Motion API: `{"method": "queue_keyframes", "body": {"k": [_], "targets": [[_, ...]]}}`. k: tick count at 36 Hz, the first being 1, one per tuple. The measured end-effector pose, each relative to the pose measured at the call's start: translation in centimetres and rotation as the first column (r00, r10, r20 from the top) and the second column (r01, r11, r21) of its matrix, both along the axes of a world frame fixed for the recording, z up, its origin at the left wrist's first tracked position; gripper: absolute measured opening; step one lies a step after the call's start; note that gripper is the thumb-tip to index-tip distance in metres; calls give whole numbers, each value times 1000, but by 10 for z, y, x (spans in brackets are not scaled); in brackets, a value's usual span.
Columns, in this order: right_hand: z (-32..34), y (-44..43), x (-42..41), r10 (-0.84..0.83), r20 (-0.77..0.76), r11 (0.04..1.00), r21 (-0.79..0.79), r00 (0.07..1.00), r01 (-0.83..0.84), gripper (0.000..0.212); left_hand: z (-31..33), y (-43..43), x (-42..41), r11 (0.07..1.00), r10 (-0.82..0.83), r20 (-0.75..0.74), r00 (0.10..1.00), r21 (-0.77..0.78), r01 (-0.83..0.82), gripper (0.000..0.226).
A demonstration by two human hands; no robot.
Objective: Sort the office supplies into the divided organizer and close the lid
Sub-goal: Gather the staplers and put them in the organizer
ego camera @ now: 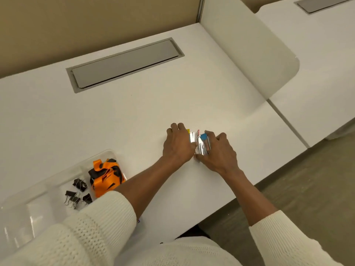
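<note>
While both hands — left hand point(177, 144) and right hand point(218, 152) — cup a small pile of silvery clips point(201, 144) on the table point(134, 116), fingers curled around it, apparently gathering it for the clear organizer point(28, 208) — well apart, lid open.

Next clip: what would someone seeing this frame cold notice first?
Both hands, left hand and right hand, meet mid-desk, gathering a small bundle of silvery strips with coloured tabs. At lower left, an orange-and-black lanyard lies bunched in one compartment of the clear organizer, with black binder clips in the compartment beside it.
</note>
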State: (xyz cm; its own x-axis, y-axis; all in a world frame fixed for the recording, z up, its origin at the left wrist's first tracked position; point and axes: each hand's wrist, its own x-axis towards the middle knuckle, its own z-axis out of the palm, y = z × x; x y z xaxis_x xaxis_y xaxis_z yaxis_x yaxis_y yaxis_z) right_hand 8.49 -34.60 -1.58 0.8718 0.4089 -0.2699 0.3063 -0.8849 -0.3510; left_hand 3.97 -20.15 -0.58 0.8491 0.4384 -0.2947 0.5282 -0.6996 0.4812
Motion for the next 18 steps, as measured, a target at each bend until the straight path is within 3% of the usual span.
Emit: {"method": "queue_keyframes", "body": {"k": [5,11,18], "targets": [[1,-4,10,-21,21,991,-135,1000,24,72,-2,-11,14,1000,1,-40,999,15,0,73],[-5,-9,12,-29,73,987,-152,997,40,65,-3,-25,21,993,112,-131,985,-8,-114,79],[-9,-8,14,-28,42,996,-89,999,31,64,-6,-31,29,990,143,-141,980,41,-139,55]]}}
